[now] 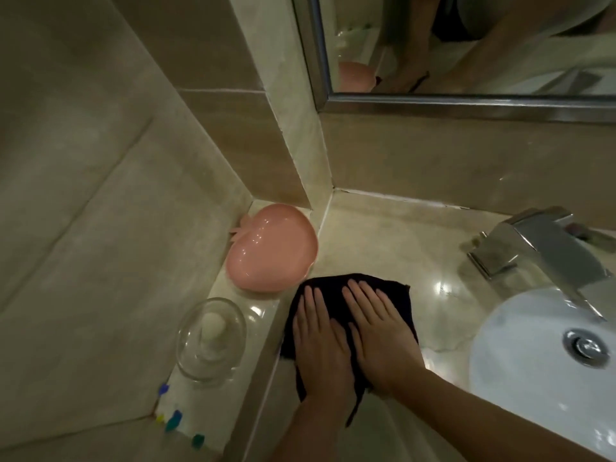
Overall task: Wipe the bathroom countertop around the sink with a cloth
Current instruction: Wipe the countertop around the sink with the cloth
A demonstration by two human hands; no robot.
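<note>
two hands lie flat, side by side, on a dark cloth [350, 315] spread on a beige stone countertop [383, 235], left of a white sink [533, 355]. the left hand [320, 341] and the right hand [380, 331] both press down with fingers straight and close together; neither one grips or bunches the fabric. the cloth sits in the stretch of counter between the sink and a raised ledge [263, 315] along the left wall, its near edge hanging toward the front of the counter.

on the ledge stand a pink apple-shaped dish [271, 248] and a clear glass jar [210, 341] with something pale inside. a chrome tap [540, 251] rises behind the sink, and a mirror [466, 45] hangs above.

judging by this view, the wiping is under way on the left side. the counter behind the cloth, toward the back corner and around the tap, shines in places, but it is not possible to tell what is already wiped. the right side of the sink is out of view, so likely still to do.
</note>
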